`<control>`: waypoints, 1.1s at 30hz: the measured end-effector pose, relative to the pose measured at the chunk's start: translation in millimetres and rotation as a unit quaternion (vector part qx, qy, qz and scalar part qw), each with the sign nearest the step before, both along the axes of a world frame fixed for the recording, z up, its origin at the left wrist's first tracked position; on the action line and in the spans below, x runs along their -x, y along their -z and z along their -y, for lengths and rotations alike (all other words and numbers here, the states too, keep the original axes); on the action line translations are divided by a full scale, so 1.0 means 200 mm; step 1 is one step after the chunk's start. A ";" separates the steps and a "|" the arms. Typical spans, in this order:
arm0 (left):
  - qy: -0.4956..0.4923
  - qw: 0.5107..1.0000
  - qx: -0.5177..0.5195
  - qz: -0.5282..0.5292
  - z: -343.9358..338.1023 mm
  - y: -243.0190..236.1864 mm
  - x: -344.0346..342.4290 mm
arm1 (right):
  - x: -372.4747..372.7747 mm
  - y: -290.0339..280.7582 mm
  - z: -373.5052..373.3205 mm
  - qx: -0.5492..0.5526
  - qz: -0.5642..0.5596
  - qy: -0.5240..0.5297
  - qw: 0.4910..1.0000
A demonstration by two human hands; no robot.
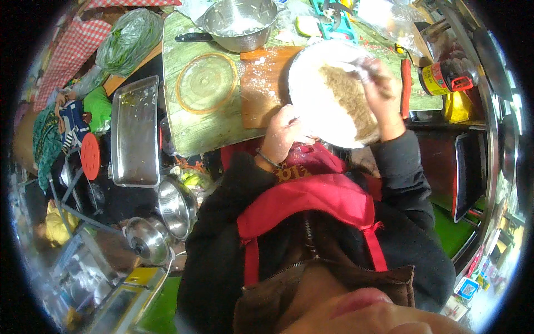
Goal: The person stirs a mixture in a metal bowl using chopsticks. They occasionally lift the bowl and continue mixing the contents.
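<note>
A large round white bowl (305,83) with a brown, crumbly substance (347,97) among white inside sits at the right side of a wooden board (264,72). My left hand (283,131) grips the bowl's lower-left rim, fingers curled. My right hand (384,92) is over the bowl's right part, slightly blurred, fingers closed around something pale that I cannot make out. A round clear lid (206,83) lies left of the board on the green worktop (183,133), and a steel bowl (242,33) with white bits and a black-handled utensil (192,37) stand behind.
A steel tray (133,131), steel bowls (175,206) and bagged greens (125,42) are at my left. A teal caddy (334,28) with tools sits at the back. A red bar (406,89) and a yellow-labelled jar (442,77) are at the right, above a dark box (439,172).
</note>
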State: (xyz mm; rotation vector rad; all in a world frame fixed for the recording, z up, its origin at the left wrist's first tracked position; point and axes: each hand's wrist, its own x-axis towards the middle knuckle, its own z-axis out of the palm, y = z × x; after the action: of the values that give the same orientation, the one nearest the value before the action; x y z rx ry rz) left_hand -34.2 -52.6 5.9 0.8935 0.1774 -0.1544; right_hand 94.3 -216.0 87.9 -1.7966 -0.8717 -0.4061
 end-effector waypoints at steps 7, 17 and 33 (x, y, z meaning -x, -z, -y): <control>-0.070 0.985 -0.151 -0.044 -0.12 0.09 -0.15 | -0.08 -0.29 0.27 0.041 -0.274 0.017 0.961; -0.140 0.815 -0.496 0.265 -0.30 0.14 -0.58 | -0.57 -0.30 -0.38 0.253 -0.162 -0.157 0.941; -0.216 0.901 -0.367 0.086 -0.30 0.10 -0.55 | -0.26 -0.29 0.49 0.165 -0.284 0.050 0.943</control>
State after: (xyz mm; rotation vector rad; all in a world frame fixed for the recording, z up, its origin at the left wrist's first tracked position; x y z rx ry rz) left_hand 75.7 7.9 -14.2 1.5876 0.2705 0.4391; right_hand 146.8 -313.3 145.6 -2.1142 -0.4557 0.2144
